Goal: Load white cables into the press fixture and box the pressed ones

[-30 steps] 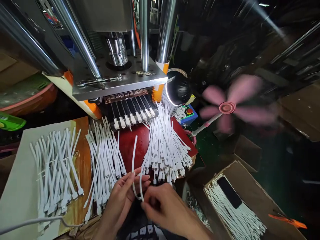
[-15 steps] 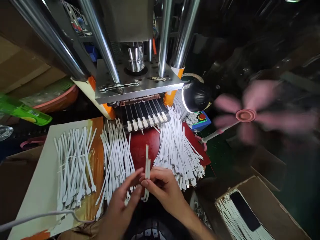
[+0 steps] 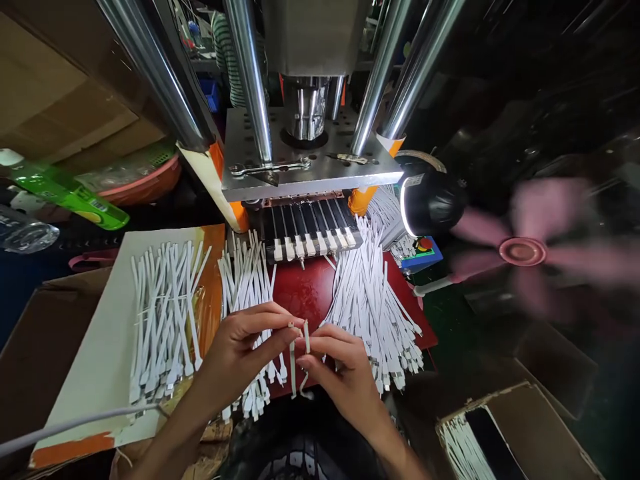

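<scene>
My left hand [image 3: 243,347] pinches a short white flat cable [image 3: 293,370] near its upper end, thumb against forefinger. Close beside it, a second white cable [image 3: 307,341] sits between the thumb and fingers of my right hand [image 3: 345,367]. Both cables stand roughly upright, their lower ends hanging above my lap. Behind my left hand lies a bunch of white cables [image 3: 245,273], and a larger pile of cables [image 3: 363,293] spreads beyond my right hand. Ahead, white connector ends stick out in a row from a black mould [image 3: 313,227] under the press.
A press plate [image 3: 313,177] carries a wrench [image 3: 270,167]. At right are a lit lamp [image 3: 433,203], a spinning pink fan [image 3: 523,251] and a carton [image 3: 540,420] holding cables and a dark flat slab. More cables lie on a board [image 3: 100,320] at left, near a green bottle [image 3: 75,200].
My left hand has come in and closed on one cable; the two cables, earlier together in my right hand, are now slightly apart. The view has shifted a little left.
</scene>
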{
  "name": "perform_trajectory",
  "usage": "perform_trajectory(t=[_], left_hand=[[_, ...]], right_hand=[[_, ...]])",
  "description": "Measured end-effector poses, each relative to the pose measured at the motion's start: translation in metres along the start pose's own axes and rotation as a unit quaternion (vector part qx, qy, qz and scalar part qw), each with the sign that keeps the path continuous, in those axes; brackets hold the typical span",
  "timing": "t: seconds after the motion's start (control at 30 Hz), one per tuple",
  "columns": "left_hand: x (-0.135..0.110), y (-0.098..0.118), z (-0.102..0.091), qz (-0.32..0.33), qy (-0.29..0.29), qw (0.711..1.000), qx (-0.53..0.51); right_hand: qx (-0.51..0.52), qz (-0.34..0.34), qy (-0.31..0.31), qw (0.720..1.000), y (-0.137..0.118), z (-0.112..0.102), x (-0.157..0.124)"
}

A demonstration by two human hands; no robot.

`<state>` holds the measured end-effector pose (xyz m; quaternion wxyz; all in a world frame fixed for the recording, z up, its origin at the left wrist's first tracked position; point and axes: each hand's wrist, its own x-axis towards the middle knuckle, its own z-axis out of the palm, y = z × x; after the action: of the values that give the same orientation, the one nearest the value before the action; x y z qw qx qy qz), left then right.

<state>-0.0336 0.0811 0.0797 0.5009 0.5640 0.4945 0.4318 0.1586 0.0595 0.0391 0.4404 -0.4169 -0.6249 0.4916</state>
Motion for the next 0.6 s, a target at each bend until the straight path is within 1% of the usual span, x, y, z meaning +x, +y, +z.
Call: perform_trajectory(t=[0.1,0.2,0.27,0.3,0.33,0.37,0.43,0.47,0.5,0.53,0.6], left_hand=[[0.000,0.003,0.000,0.006,0.027,1.000,-0.006],[-0.002,0.005,-0.002,0.022,0.035,0.999,0.027],[0.000,0.004,-0.005,0.039,0.044,0.996,0.065],[0.003,0.003,-0.009,0.044,0.056,0.994,0.084],[0.007,0.001,-0.013,0.047,0.075,0.991,0.100],[0.015,-0.002,-0.018,0.052,0.097,0.988,0.112],[0.036,-0.010,-0.028,0.071,0.131,0.979,0.138],[0.050,-0.015,-0.033,0.089,0.142,0.974,0.155],[0.066,-0.021,-0.038,0.110,0.146,0.967,0.178],[0.083,-0.027,-0.042,0.128,0.150,0.959,0.204],[0.118,-0.040,-0.047,0.146,0.158,0.944,0.251]], right_hand=[[0.004,0.014,-0.007,1.000,-0.006,0.007,0.011],[-0.002,0.017,-0.027,0.999,-0.004,0.016,0.017],[-0.024,0.024,-0.035,0.999,0.002,0.021,0.015],[-0.041,0.035,-0.047,0.997,0.006,0.022,0.012],[-0.059,0.051,-0.073,0.994,0.009,0.022,0.008],[-0.075,0.067,-0.116,0.988,0.011,0.021,0.004],[-0.096,0.088,-0.222,0.966,0.009,0.013,0.001],[-0.105,0.086,-0.269,0.954,0.005,0.006,0.005],[-0.113,0.077,-0.300,0.944,0.000,-0.002,0.013],[-0.121,0.066,-0.312,0.940,-0.006,-0.011,0.026],[-0.138,0.044,-0.290,0.946,-0.016,-0.028,0.065]])
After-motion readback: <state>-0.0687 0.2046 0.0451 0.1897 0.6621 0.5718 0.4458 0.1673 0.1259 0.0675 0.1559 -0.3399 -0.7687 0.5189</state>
